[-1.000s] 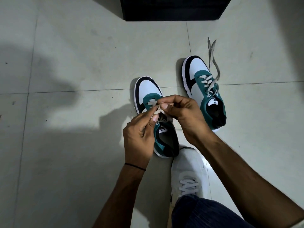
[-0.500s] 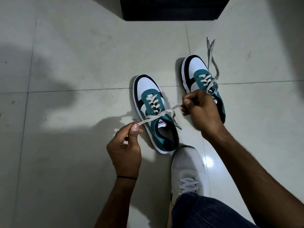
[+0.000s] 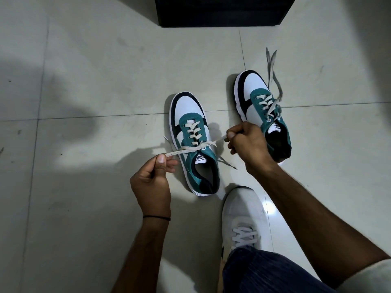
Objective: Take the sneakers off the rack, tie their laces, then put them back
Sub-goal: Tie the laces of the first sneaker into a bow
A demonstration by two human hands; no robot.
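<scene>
Two teal, white and black sneakers stand on the tiled floor. The left sneaker (image 3: 191, 132) has its white laces (image 3: 198, 147) crossed over the tongue and stretched taut to both sides. My left hand (image 3: 151, 178) pinches the left lace end, low and left of the shoe. My right hand (image 3: 246, 142) pinches the right lace end, and it covers part of the right sneaker (image 3: 257, 102). That sneaker's grey laces (image 3: 273, 81) lie loose and untied, trailing away past its toe.
A dark shoe rack or cabinet (image 3: 222, 11) stands at the top edge, beyond the sneakers. My own foot in a white shoe (image 3: 243, 216) rests just behind the left sneaker, with a blue trouser leg (image 3: 264, 271) below. Pale floor tiles (image 3: 84, 81) spread to the left.
My hands were bunched together over the left sneaker's tongue. They have since pulled apart, left hand down-left and right hand to the right, drawing the crossed laces tight.
</scene>
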